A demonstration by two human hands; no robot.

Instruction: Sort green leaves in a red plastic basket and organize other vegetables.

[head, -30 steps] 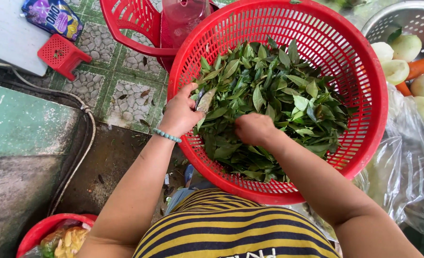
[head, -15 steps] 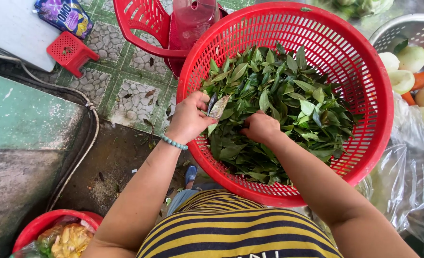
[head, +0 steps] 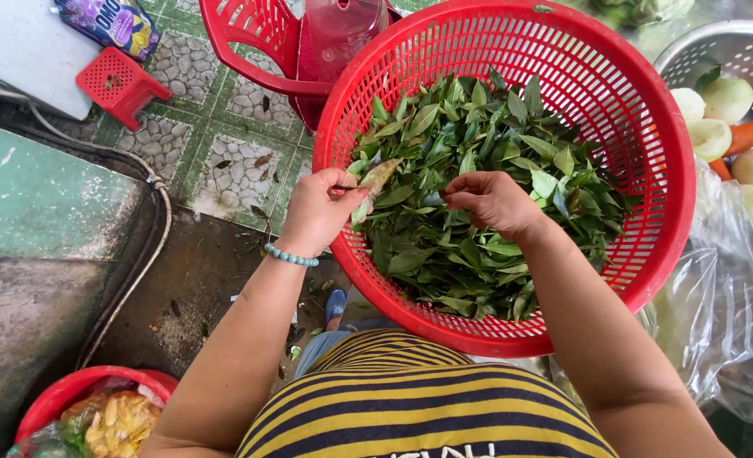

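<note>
My left hand (head: 319, 212) pinched a pale, yellowed leaf (head: 375, 181) at the left rim of the red basket (head: 648, 127). My right hand (head: 495, 202), fingers curled shut, rested on the green leaves (head: 470, 246) mid-frame.

A small red plastic stool (head: 120, 83) stands on the green patterned floor tiles (head: 224, 161), near a purple printed bag (head: 109, 21). A red plastic chair (head: 262, 42) is behind it. On the right, a metal colander (head: 690, 51) holds pale cut vegetables (head: 716, 119) and a carrot (head: 750, 136), beside a clear plastic bag (head: 724, 297). In the lower left corner, a red bucket (head: 63, 390) contains what seems to be scraps.
</note>
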